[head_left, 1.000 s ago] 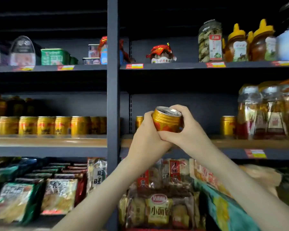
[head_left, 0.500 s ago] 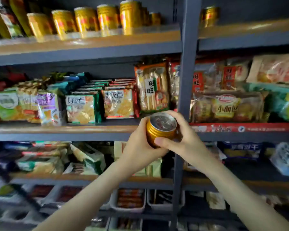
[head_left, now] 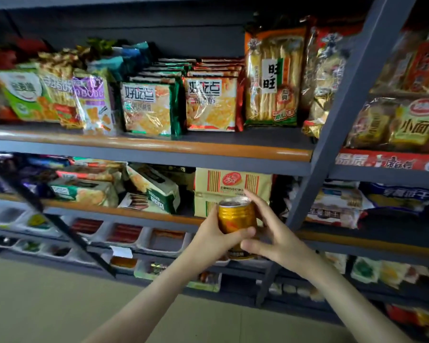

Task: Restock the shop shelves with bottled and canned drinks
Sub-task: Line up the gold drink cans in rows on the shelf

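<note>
Two hands: both are gripping one gold can (head_left: 237, 217), seen from the head camera.
Left hand (head_left: 214, 241): is wrapping the left side, thumb crossing the front.
Right hand (head_left: 276, 233): is cupping the right side, fingers reaching behind the rim.
Gold can: is being held upright in the air, before a yellow box (head_left: 233, 184) on a snack shelf (head_left: 109, 211).

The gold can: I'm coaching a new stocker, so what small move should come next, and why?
Probably lift the gold can away from this bay, gripped by the left hand and right hand: the shelves here show only snack packs and boxes, no drinks row.
</note>
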